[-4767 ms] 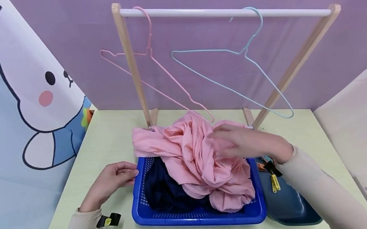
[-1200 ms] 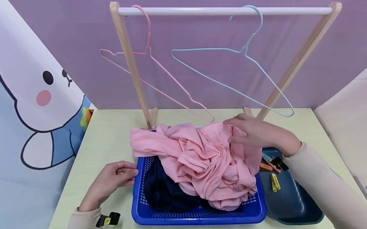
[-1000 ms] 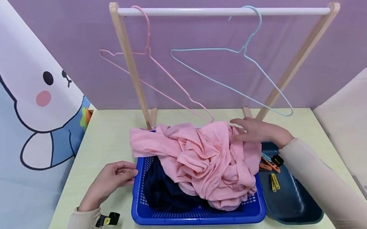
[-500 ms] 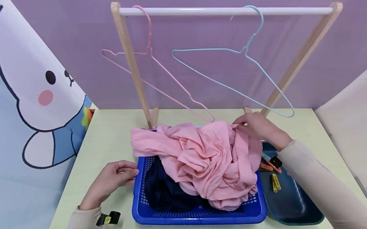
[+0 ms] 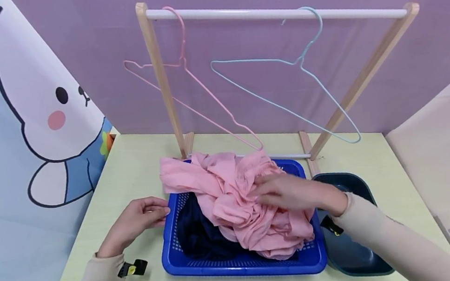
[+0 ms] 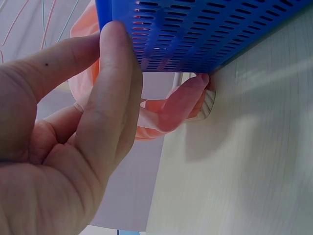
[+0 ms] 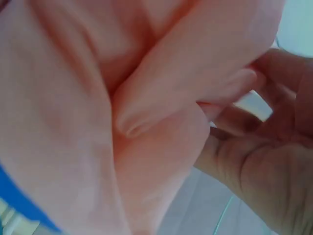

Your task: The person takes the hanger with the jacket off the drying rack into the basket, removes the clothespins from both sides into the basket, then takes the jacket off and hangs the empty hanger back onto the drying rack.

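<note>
A crumpled pink garment (image 5: pixel 215 198) lies heaped over the blue perforated basket (image 5: pixel 241 269). Dark navy cloth (image 5: pixel 203 237) shows below it on the left. My left hand (image 5: pixel 139 219) pinches the basket's left rim between thumb and fingers, which the left wrist view also shows at the blue wall (image 6: pixel 195 34). Over the right part of the heap, my right hand (image 5: pixel 288 191) grips a bunch of the pink fabric. In the right wrist view a fold of this fabric (image 7: pixel 161 88) runs between the thumb and fingers, and some fingertips are hidden behind it.
Behind the basket stands a wooden rack with a white bar (image 5: pixel 234 13). A pink hanger (image 5: pixel 186 63) and a light blue hanger (image 5: pixel 299 60) hang from it. A dark tray (image 5: pixel 355 255) sits right of the basket, partly under the right forearm.
My right hand has moved left and toward me from the heap's back right, drawing pink fabric along; the basket's back right rim now shows. The left hand has stayed in place.
</note>
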Motion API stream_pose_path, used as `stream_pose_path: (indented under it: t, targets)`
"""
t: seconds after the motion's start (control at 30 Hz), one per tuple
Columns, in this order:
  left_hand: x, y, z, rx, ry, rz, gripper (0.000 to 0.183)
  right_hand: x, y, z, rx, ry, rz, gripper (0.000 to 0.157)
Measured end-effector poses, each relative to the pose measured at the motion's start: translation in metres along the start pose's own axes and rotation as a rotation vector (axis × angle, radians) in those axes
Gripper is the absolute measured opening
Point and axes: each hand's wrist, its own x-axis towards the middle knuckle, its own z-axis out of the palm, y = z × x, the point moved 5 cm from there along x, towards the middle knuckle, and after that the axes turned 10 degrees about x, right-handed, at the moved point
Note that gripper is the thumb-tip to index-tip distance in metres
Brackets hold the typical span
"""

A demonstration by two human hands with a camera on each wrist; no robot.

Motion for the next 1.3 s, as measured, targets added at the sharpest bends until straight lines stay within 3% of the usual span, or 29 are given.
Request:
stream_pose_path:
  t: [0.13,0.23,0.33,0.4,0.6,0.9,1.03,1.17,1.3]
  targets:
    - [0.0,0.0,0.0,0.004,0.0,0.001,0.033,0.004,-0.005,0.025,-0.125,-0.168,0.054,0.044]
    - [0.001,0.0,0.0,0.005,0.0,-0.002,0.033,0.011,-0.002,0.038,-0.202,-0.238,0.022,0.045]
    - [0.001,-0.001,0.0,0.004,-0.001,-0.003,0.033,0.021,0.015,0.048,-0.239,-0.27,-0.037,0.047]
    - [0.001,-0.001,0.0,0.002,-0.001,-0.001,0.034,0.028,0.02,0.05,-0.225,-0.288,-0.031,0.048]
    - [0.001,-0.001,0.001,0.001,-0.002,0.002,0.034,0.036,0.019,0.045,-0.168,-0.314,0.088,0.048]
    - [0.002,-0.002,0.001,-0.006,-0.001,0.001,0.034,0.016,-0.007,0.02,-0.162,-0.268,0.062,0.044]
    - [0.002,-0.003,0.001,-0.014,-0.01,0.002,0.033,0.009,-0.031,0.0,-0.219,-0.18,0.036,0.038]
    - [0.001,-0.002,0.0,-0.018,-0.011,0.003,0.032,0.019,-0.057,-0.011,-0.349,-0.047,-0.016,0.039]
    - [0.001,0.0,0.0,-0.024,-0.015,0.012,0.032,0.048,-0.08,-0.01,-0.504,0.029,-0.128,0.043]
